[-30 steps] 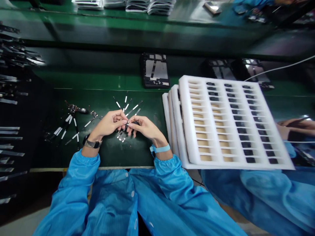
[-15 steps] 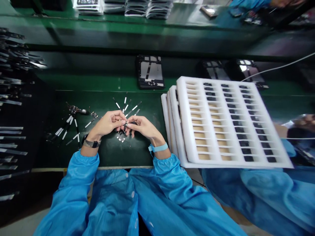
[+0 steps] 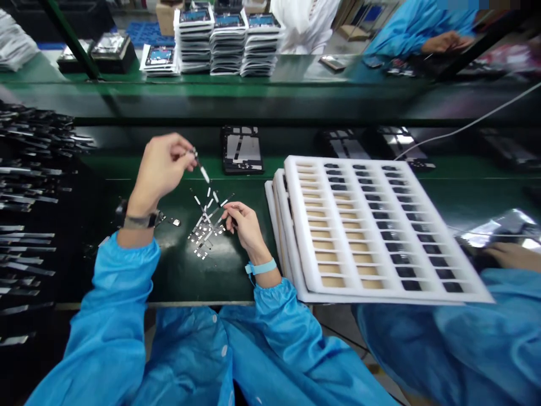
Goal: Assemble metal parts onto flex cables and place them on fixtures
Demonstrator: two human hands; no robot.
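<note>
the white-tipped flex strip (image 3: pixel 204 175) was pinched in my left hand (image 3: pixel 163 168), raised left of the foam tray (image 3: pixel 295 225). my right hand (image 3: pixel 245 224) curled beside the parts pile (image 3: pixel 205 234), its grip unclear. sorting seemed in hand; the next move called for placing the strip.

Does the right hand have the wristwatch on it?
No, the wristwatch is on the left hand's wrist; the right hand wears a blue wrist strap.

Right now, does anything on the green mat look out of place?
Yes: the white-tabbed strips lie crossed in a jumbled heap on the green mat, by the right hand, unlike the tidy rows of parts at far left.
</note>
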